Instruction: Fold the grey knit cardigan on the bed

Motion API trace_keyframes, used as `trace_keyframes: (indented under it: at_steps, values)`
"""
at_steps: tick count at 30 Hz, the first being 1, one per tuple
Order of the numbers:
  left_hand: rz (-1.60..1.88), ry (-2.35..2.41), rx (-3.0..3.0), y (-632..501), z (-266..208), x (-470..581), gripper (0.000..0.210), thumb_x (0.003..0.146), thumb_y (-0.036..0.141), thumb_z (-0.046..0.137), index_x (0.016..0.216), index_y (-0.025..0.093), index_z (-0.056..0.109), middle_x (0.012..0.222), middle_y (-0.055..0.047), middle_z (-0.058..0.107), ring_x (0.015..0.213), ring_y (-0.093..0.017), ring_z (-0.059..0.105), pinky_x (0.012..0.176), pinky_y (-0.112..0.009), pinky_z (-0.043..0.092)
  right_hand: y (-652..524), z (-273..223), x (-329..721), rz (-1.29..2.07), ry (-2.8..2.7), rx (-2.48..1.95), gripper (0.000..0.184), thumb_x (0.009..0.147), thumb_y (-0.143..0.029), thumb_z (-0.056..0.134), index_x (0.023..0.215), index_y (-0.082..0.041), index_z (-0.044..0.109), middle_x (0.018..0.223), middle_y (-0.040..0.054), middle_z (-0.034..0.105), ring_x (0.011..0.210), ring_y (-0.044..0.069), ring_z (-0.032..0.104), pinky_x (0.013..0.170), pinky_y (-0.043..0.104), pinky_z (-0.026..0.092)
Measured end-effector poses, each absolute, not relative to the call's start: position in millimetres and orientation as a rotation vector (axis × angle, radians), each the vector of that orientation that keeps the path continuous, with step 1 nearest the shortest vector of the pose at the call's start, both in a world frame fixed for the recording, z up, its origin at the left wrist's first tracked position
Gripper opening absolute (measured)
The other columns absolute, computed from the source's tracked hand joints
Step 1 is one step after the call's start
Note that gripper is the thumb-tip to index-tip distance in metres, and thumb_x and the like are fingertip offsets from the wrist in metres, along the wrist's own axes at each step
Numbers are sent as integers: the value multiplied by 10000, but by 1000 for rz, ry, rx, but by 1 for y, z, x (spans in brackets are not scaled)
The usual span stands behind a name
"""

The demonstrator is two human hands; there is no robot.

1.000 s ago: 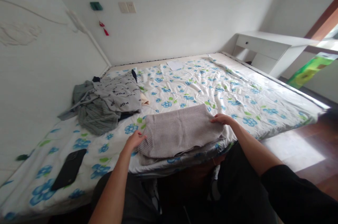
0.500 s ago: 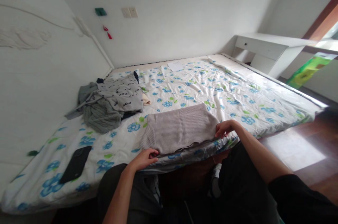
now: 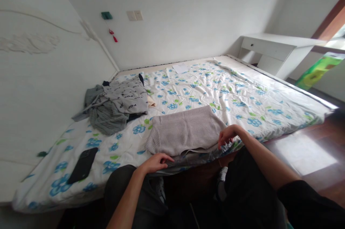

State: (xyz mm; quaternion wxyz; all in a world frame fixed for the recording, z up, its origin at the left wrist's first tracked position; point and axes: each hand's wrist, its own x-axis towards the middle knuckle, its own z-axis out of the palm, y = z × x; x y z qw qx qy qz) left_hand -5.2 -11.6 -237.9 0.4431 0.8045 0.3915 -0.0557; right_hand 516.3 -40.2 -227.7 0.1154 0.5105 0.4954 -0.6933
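A folded, light grey-beige ribbed knit sweater [image 3: 185, 130] lies flat near the front edge of the bed. At its lower left edge is my left hand [image 3: 156, 163], fingers stretched out and holding nothing. My right hand [image 3: 228, 136] hangs over the lower right corner, its fingers loosely bent downward and apart, with no cloth visibly gripped. Part of the sweater's front edge sags near the mattress edge between my hands.
A heap of grey clothes [image 3: 115, 103], one printed with "POP", lies at the left of the floral bedsheet [image 3: 172, 96]. A black phone [image 3: 83, 165] rests nearer me. Paper [image 3: 180, 68] lies at the back, and a white desk [image 3: 275, 49] stands right.
Both hands have loosened from the sweater's lower corners. My left hand has moved right along the front edge with its fingers extending. The view has shifted slightly.
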Motion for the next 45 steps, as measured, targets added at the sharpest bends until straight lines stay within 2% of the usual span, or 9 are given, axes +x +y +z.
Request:
trace_keyframes:
  at_steps: [6, 10, 13, 18, 20, 24, 30, 39, 45]
  values:
    - [-184, 977, 1960, -10, -229, 8, 472, 811, 452, 770, 1208, 235, 903, 765, 9, 603, 732, -186, 539, 715, -289, 383, -31, -229, 535, -2170, 1798, 1619, 594, 752, -592, 986, 1150, -157, 913, 748, -40, 578, 675, 90, 484, 614, 196, 411]
    - [-19, 993, 1925, -7, -229, 21, 452, 889, 579, 733, 1094, 200, 868, 686, 49, 454, 682, -167, 445, 704, -294, 377, -21, -239, 522, -2086, 1916, 1625, 617, 797, -566, 962, 1254, -155, 898, 809, -21, 646, 683, 93, 497, 610, 199, 412]
    - [167, 1106, 1970, -6, -231, 27, 553, 942, 613, 666, 1256, 201, 858, 705, 47, 474, 708, -180, 460, 731, -302, 404, -16, -242, 509, -2078, 1947, 1609, 684, 819, -513, 960, 1407, -180, 855, 876, -7, 717, 695, 89, 521, 622, 188, 418]
    - [-122, 973, 2070, -1, -237, 26, 567, 888, 540, 746, 1373, 278, 880, 773, 14, 622, 754, -192, 563, 751, -286, 408, -14, -246, 490, -2110, 1792, 1404, 960, 786, -533, 1005, 1656, -274, 693, 980, 2, 792, 727, 105, 622, 681, 192, 473]
    - [-127, 989, 2081, 1, -239, 29, 495, 921, 532, 718, 1293, 267, 911, 784, 1, 640, 757, -194, 576, 760, -291, 415, -13, -248, 480, -2003, 1897, 1375, 943, 776, -559, 1013, 1622, -257, 724, 902, -17, 763, 725, 121, 630, 694, 208, 476]
    - [42, 1048, 2139, -2, -245, 47, 434, 927, 545, 745, 1180, 233, 908, 920, -37, 710, 842, -215, 631, 823, -312, 457, -12, -252, 450, -1604, 2326, 1442, 616, 780, -509, 1026, 1292, -196, 888, 824, -25, 713, 748, 142, 621, 697, 226, 442]
    - [47, 964, 2223, -12, -259, 69, 315, 918, 419, 746, 1141, 242, 878, 980, -49, 748, 883, -219, 669, 849, -319, 473, -28, -257, 407, -1208, 2442, 1408, 383, 756, -323, 1036, 1081, -212, 865, 849, -37, 729, 759, 146, 621, 701, 228, 404]
    - [-26, 891, 2064, -6, -256, 60, 299, 892, 443, 762, 1025, 210, 893, 848, -26, 753, 781, -177, 652, 751, -286, 463, -21, -254, 412, -1535, 2226, 1280, 187, 768, -165, 875, 954, -183, 869, 792, -57, 741, 727, 127, 634, 700, 217, 456]
    - [134, 1044, 1991, 56, -245, 33, 397, 921, 569, 734, 1094, 237, 865, 1058, -68, 846, 959, -245, 745, 896, -339, 578, -11, -266, 412, -1836, 2028, 1191, 317, 793, -430, 940, 984, -182, 887, 814, -22, 765, 759, 151, 650, 719, 240, 498]
